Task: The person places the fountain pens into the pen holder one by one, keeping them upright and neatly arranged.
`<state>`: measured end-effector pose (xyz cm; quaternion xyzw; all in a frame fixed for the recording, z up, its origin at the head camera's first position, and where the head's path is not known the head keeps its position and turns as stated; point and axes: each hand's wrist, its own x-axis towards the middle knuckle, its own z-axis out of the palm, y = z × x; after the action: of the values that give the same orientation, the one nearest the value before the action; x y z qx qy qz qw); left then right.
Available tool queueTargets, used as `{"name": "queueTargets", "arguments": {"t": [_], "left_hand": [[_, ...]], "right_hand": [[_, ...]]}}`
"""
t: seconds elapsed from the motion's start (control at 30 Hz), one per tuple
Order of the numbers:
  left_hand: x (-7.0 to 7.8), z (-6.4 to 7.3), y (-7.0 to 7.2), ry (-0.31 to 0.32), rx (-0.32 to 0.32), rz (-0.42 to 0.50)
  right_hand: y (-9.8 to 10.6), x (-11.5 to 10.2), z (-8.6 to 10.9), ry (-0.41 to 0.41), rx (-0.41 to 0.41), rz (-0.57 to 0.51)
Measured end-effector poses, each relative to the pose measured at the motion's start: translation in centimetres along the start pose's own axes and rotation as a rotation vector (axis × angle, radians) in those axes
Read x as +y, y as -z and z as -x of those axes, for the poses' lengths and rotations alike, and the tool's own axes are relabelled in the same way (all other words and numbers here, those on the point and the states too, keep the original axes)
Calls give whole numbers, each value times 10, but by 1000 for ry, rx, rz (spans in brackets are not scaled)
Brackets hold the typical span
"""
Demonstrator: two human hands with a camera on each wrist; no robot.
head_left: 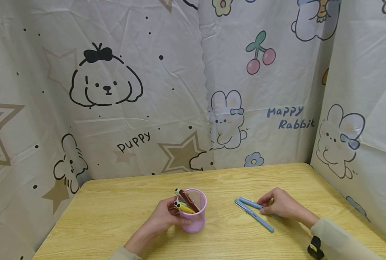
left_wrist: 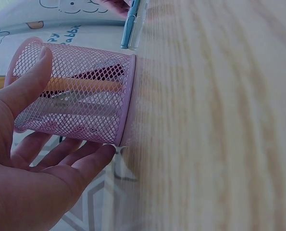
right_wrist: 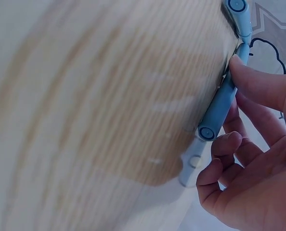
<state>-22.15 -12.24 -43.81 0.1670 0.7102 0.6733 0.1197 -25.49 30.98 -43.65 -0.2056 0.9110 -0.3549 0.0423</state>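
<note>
My left hand [head_left: 160,218] grips a pink mesh pen holder [head_left: 194,224] standing upright on the table. In the left wrist view, the thumb lies along one side of the holder [left_wrist: 92,108] and the fingers reach round the other. A dark red pen [head_left: 189,201], a yellow pen [head_left: 185,208] and other pens lean inside it. To the right, my right hand [head_left: 282,204] pinches a light blue pen [head_left: 249,203] at the table surface, thumb on top of the pen [right_wrist: 218,110] in the right wrist view. A second blue pen [head_left: 257,219] lies beside it.
The light wood table [head_left: 124,202] has rounded back corners. Behind it and on both sides hang cream printed curtains [head_left: 176,90] with puppy and rabbit drawings. A black band with a yellow part [head_left: 315,248] shows below the right sleeve [head_left: 335,238].
</note>
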Motion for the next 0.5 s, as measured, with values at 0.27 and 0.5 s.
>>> {"name": "queueTargets", "arguments": {"t": [0.27,0.5], "left_hand": [[0,1,0,2,-2,2],[0,0,0,-3,-3,4]], "right_hand": [[-1,1,1,-8,5,-9],[-1,-2,-2,-24,21,24]]}}
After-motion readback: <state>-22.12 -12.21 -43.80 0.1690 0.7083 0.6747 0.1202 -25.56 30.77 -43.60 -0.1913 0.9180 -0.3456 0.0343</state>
